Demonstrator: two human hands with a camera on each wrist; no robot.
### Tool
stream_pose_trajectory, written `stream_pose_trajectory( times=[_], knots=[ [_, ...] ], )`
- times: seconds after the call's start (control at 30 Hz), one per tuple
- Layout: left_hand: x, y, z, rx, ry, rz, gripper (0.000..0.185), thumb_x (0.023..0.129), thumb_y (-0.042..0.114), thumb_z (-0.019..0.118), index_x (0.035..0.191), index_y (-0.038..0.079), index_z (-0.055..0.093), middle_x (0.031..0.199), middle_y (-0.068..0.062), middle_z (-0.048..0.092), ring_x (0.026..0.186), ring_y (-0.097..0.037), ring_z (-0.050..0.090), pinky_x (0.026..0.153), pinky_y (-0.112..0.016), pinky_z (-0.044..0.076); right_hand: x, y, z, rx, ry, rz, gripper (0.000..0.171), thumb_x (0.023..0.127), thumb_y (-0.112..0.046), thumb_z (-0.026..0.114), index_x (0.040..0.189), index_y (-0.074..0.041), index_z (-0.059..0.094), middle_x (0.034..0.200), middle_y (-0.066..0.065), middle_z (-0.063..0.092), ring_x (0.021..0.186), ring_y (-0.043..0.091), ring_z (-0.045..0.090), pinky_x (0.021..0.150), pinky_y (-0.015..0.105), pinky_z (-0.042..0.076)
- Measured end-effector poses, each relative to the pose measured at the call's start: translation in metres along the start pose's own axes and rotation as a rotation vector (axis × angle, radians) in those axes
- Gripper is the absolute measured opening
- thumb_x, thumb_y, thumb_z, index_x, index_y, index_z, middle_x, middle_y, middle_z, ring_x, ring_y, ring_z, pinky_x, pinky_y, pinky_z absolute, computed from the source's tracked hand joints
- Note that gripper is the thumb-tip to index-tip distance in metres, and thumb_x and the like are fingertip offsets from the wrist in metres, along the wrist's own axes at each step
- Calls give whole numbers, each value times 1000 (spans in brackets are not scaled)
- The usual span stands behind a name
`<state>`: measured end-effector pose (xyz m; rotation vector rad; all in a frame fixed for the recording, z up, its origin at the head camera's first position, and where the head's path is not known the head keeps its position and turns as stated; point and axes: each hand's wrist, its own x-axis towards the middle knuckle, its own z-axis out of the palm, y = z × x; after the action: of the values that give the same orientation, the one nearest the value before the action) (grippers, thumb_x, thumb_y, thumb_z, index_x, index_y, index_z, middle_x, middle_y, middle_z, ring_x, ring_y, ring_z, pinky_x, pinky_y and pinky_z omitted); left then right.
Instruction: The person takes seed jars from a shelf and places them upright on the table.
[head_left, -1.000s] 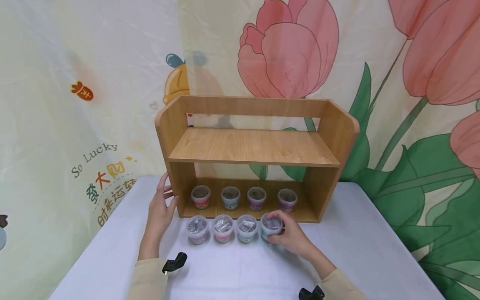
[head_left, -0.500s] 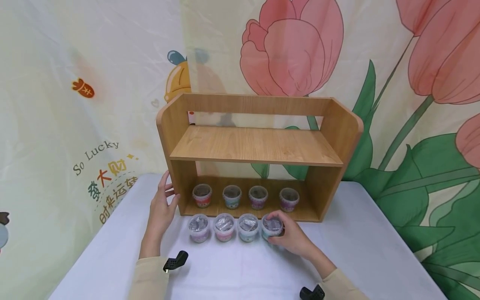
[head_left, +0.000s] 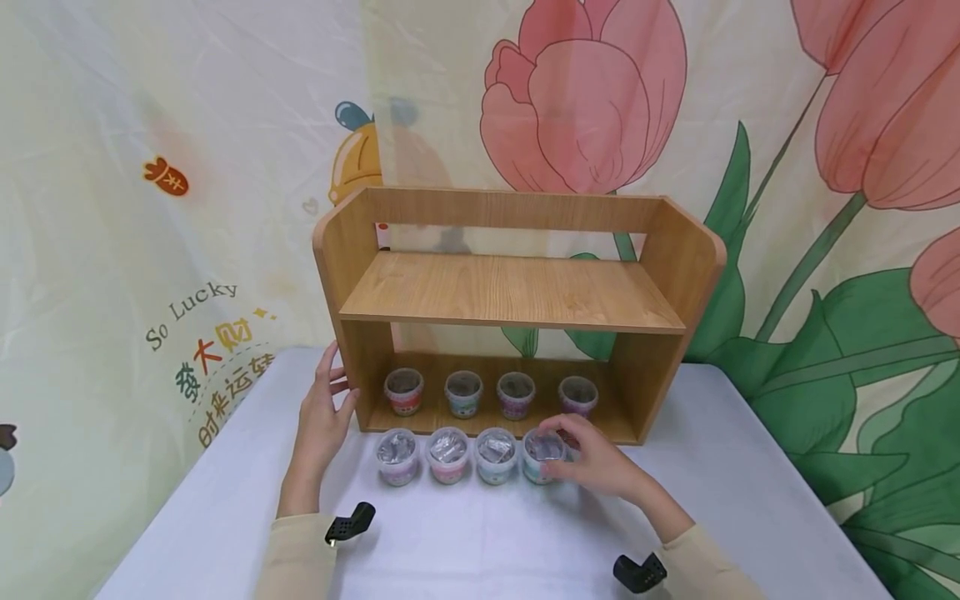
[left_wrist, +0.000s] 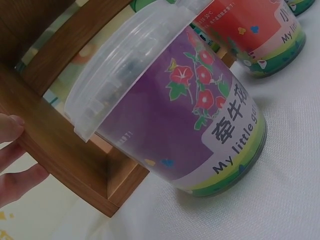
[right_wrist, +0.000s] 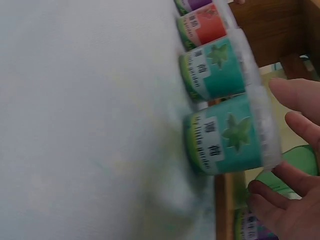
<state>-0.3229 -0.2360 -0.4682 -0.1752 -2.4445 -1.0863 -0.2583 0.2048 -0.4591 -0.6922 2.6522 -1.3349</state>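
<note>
My left hand (head_left: 321, 417) rests at the left side panel of the wooden shelf (head_left: 510, 290), fingers fairly straight; in the left wrist view its fingertips (left_wrist: 25, 181) lie by the panel's edge. In front stands a row of small lidded plastic tubs: a purple tub (left_wrist: 170, 105), a red-pink tub (head_left: 448, 457), a teal tub (head_left: 495, 457) and, at the right end, another teal tub (right_wrist: 227, 134). My right hand (head_left: 600, 462) is spread loosely beside that end tub. Its thumb and fingers stand around the lid in the right wrist view without gripping it.
On the lower shelf stand more tubs in a row: a red one (head_left: 405, 392), a blue one (head_left: 463, 394) and purple ones (head_left: 516, 396). A white cloth (head_left: 465, 542) covers the table. Behind hangs a tulip-printed curtain (head_left: 585, 108).
My right hand has loosened from the end teal tub and shifted slightly right, leaving the tub in the row. My left hand has stayed at the shelf's side.
</note>
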Motion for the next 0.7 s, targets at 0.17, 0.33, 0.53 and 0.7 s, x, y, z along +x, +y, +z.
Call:
stream_pose_trajectory(
  times=[0.17, 0.33, 0.53, 0.7],
  knots=[
    [0, -1, 0, 0, -1, -3, 103, 104, 2, 66, 169, 47, 0, 146, -26, 55, 126, -46, 63, 98, -65, 57, 8, -17, -11, -51, 38, -74, 43, 95, -19, 83, 134, -14, 65, 132, 6, 64, 132, 36, 57, 114, 61, 48],
    [-1, -2, 0, 7, -1, -2, 104, 103, 1, 66, 168, 47, 0, 147, -25, 55, 126, -46, 63, 98, -64, 57, 23, -36, -17, -52, 27, -89, 43, 96, -17, 81, 136, -14, 64, 137, 9, 61, 134, 35, 57, 115, 57, 48],
    [-1, -2, 1, 0, 6, 12, 105, 103, 0, 67, 169, 47, 1, 146, -25, 56, 125, -46, 64, 97, -63, 58, 46, -65, -13, 10, -5, -89, 51, 97, -15, 79, 144, -13, 58, 147, 15, 55, 138, 46, 54, 116, 60, 47],
    [-1, -2, 0, -1, 13, 26, 105, 102, 0, 68, 169, 46, 2, 145, -25, 57, 123, -45, 65, 96, -62, 59, 73, -86, 4, 26, -16, -79, 59, 97, -12, 78, 150, -14, 53, 155, 12, 51, 138, 43, 55, 113, 56, 51]
  ],
)
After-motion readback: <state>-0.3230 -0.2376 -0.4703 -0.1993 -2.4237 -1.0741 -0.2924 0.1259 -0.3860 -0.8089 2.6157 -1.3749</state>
